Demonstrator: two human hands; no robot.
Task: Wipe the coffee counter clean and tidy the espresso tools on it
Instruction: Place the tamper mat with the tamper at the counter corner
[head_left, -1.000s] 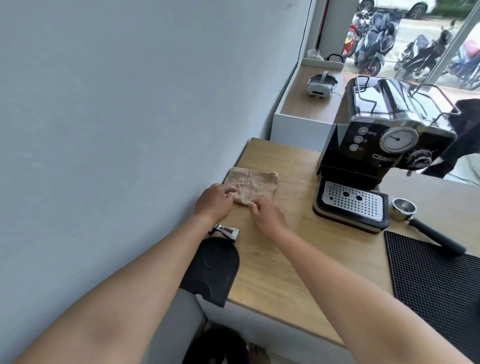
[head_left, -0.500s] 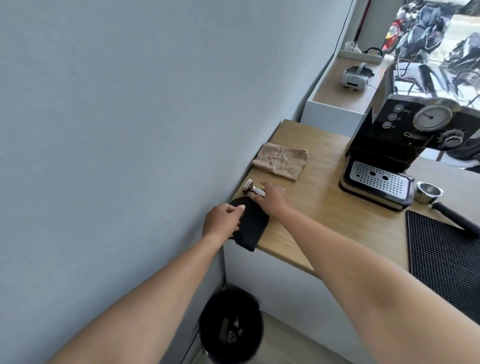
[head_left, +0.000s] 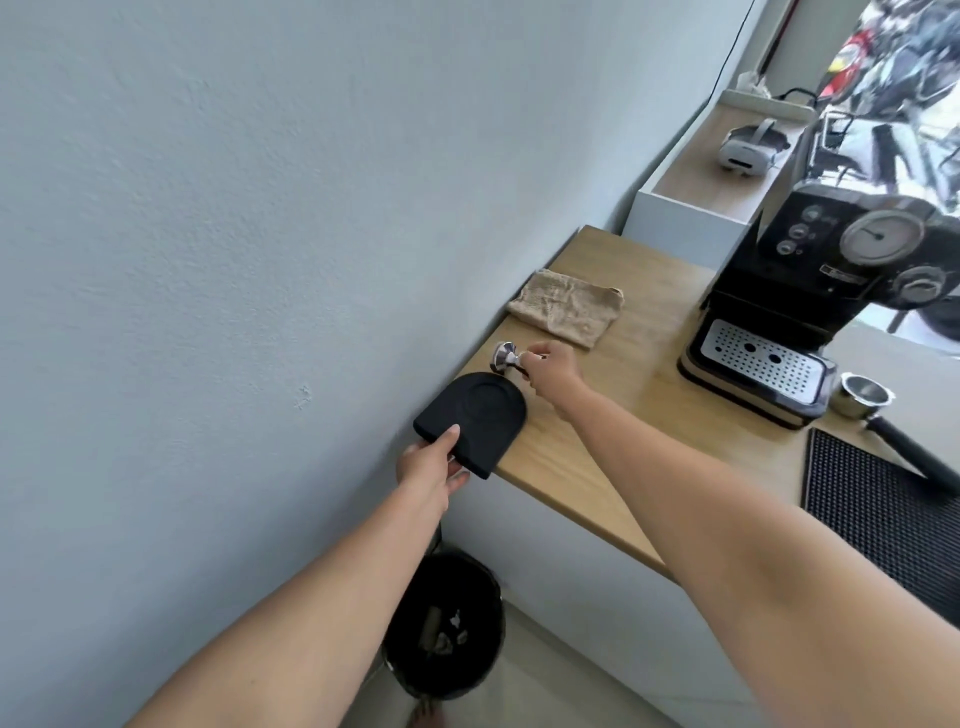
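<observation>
The left hand (head_left: 428, 467) pinches the near corner of the black tamping mat (head_left: 472, 423), thumb on top, the mat overhanging the corner of the wooden counter (head_left: 613, 426) by the wall. Just beyond the mat, the right hand (head_left: 550, 369) grips the handle of the metal tamper (head_left: 505, 356), whose round base points toward the wall. Past the right hand's fingertips, the folded tan cloth (head_left: 566, 309) lies flat on the counter. Well off to the right of that hand sit the espresso machine (head_left: 810, 301), the portafilter (head_left: 865, 397) and a black ribbed mat (head_left: 883, 514).
</observation>
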